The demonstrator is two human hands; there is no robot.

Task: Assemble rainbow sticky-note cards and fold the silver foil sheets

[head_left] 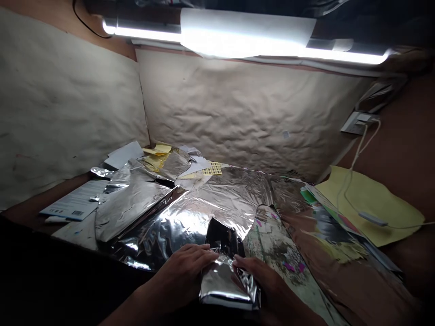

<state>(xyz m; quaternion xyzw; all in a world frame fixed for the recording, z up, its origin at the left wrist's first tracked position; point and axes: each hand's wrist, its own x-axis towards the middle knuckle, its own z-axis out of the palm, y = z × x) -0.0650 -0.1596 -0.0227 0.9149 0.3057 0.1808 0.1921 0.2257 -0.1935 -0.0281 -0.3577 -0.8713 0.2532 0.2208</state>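
Observation:
A box-shaped packet wrapped in silver foil (226, 281) is at the table's near edge, between my two hands. Its far end rises as a dark, mirror-like foil flap (220, 235). My left hand (185, 267) grips the packet's left side, fingertips pressing on the top where the foil is creased. On the right, my right hand (261, 274) holds the other side, its thumb close to the base of the flap. The undersides of both hands are hidden. Beyond them a large shiny foil sheet (207, 199) covers the tabletop.
To the left are more foil pieces (132, 199) and a printed white sheet (79, 199). Yellow paper scraps (158, 151) sit at the back. A yellow sheet (374, 203) with a white cable (350, 172) lies right. A tube light (146, 34) hangs overhead.

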